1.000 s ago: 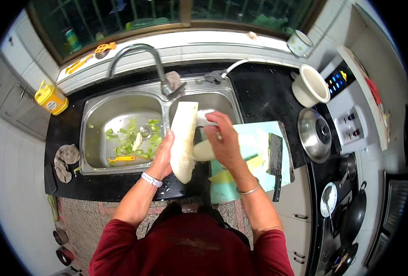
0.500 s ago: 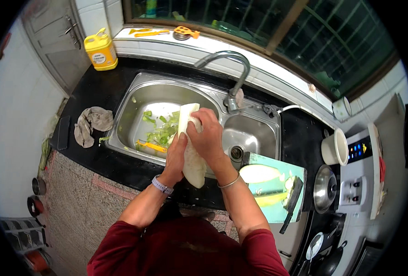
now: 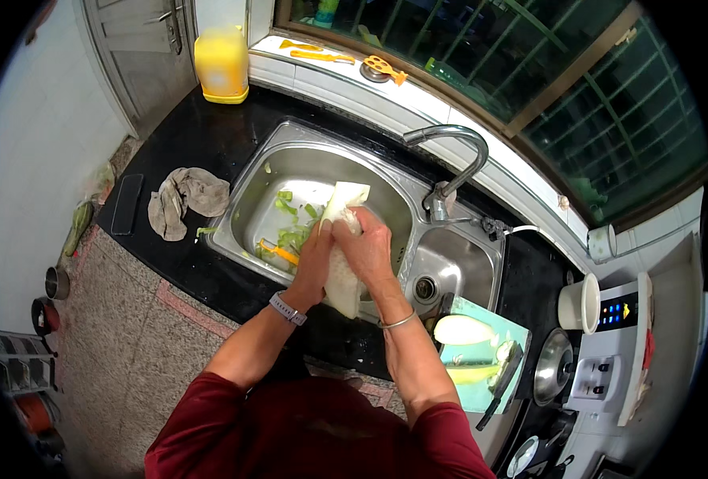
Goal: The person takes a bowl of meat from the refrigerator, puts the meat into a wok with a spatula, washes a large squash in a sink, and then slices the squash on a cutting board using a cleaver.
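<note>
Both hands are closed on a long, pale, peeled piece of gourd (image 3: pixel 343 283), held tilted over the front edge of the large sink basin (image 3: pixel 382 191). My left hand (image 3: pixel 312 267) grips it from its left side. My right hand (image 3: pixel 367 246) curls over its upper part, fingertips pressed against the whitish, soft-looking inner flesh; whether they pinch a bit of it is hidden. Green peelings (image 3: pixel 292 238) lie in the basin below, beside a yellow-handled tool (image 3: pixel 280 253), possibly a peeler.
A pale green cutting board (image 3: pixel 482 311) at the right bears another gourd piece (image 3: pixel 463 330) and a black-handled knife (image 3: pixel 499 387). The faucet (image 3: pixel 470 148) arches behind the sink. A grey cloth (image 3: pixel 185 199), phone (image 3: pixel 127 204) and yellow jug (image 3: pixel 221 68) stand or lie on the left counter.
My view has shifted, so the sink and counter sit farther right. My right hand has stayed on the gourd with its fingers over the inner flesh; both hands keep hold.
</note>
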`<state>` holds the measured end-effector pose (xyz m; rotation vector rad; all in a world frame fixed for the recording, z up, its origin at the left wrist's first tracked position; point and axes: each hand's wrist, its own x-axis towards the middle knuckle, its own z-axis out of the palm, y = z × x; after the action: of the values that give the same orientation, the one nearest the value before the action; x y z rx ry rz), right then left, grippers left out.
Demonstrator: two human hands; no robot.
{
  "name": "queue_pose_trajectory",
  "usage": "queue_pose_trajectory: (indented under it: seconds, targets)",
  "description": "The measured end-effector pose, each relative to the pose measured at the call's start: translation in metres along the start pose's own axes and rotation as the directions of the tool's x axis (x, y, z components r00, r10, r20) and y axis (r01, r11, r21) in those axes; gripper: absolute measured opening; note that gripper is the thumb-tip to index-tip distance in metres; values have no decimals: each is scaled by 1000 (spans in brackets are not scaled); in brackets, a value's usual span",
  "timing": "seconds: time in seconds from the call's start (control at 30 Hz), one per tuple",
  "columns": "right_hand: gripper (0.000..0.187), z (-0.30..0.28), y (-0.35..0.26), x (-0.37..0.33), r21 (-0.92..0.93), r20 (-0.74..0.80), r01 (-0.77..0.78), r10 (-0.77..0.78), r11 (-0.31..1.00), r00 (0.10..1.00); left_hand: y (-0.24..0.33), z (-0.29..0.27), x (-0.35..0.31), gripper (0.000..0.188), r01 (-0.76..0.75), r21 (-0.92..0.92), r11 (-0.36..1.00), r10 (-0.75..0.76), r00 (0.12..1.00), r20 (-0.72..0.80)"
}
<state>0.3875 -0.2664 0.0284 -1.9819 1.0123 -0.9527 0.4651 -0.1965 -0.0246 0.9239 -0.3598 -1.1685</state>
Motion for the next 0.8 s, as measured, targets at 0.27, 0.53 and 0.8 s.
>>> queue_pose_trajectory:
  seconds: [0.27,0.53,0.8]
  targets:
    - [20,0,1,-8,118,47,-88,83,989,995,-2,-3,11,37,36,2,999,-36,999,26]
    - [10,13,45,-27,247,0,13,-13,969,1000,-11,-4,20,34,66,0,998,-65,996,57]
    - [10,-2,25,-13,257,256,-407,344,877,903,-14,-12,37,34,-80,171,982,63,993,100]
